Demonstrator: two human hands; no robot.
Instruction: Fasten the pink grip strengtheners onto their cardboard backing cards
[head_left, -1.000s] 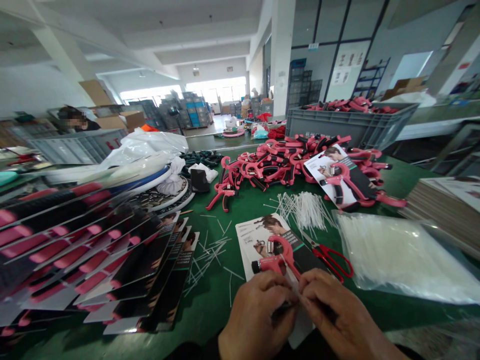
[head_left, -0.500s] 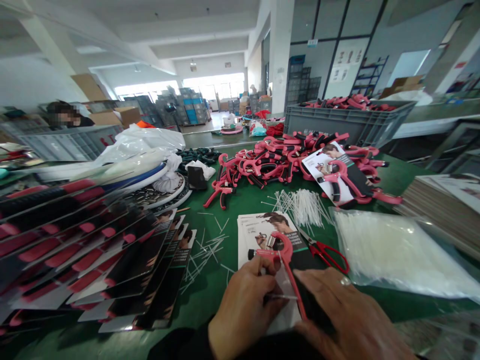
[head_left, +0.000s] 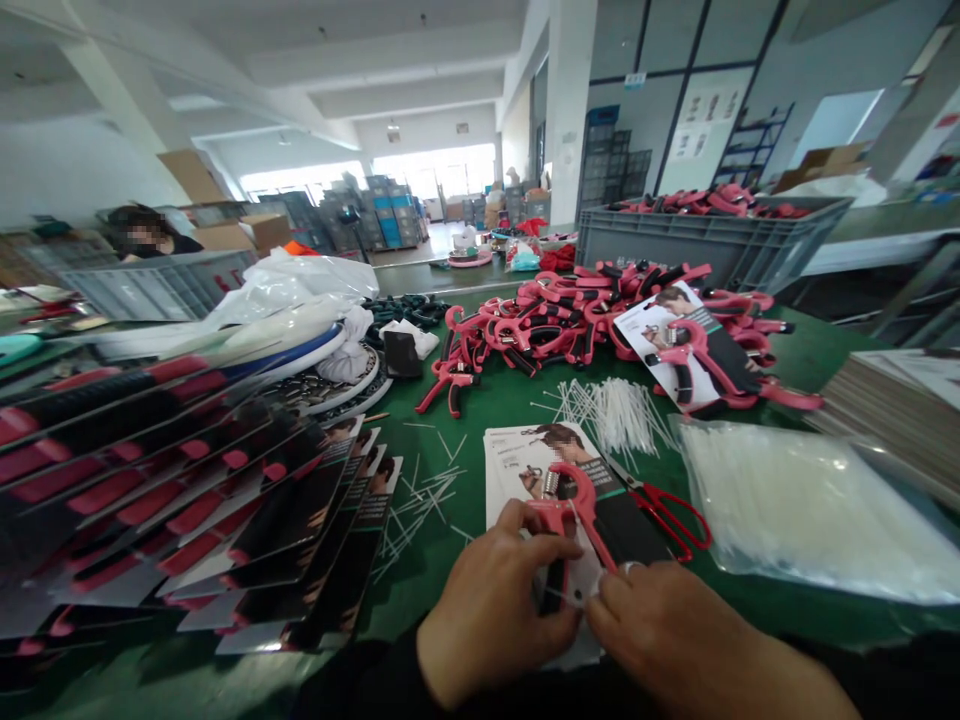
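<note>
A pink and black hand grip (head_left: 585, 490) with a metal spring lies on a printed card (head_left: 517, 455), on top of a stack of cards. My left hand (head_left: 499, 600) is closed around the grip's left handle, thumb and fingertips near a thin white cable tie. Against the right handle, my right hand (head_left: 667, 625) is pinched; what its fingertips hold is too small to make out, though the tie runs toward them. Red-handled scissors (head_left: 667, 510) lie right of the card. Behind them is a bunch of white ties (head_left: 619, 415).
Carded grips (head_left: 247, 510) are stacked at left. Trimmed tie pieces (head_left: 420, 510) lie beside them. Loose pink grips (head_left: 540, 320) are heaped behind. A plastic bag (head_left: 810, 510) and card stack (head_left: 892, 420) are at right. A person (head_left: 146, 235) is at far left.
My right hand has moved left toward my left hand, and its spread fingers have closed into a pinch by the grip. The view has shifted slightly, moving the scene to the right.
</note>
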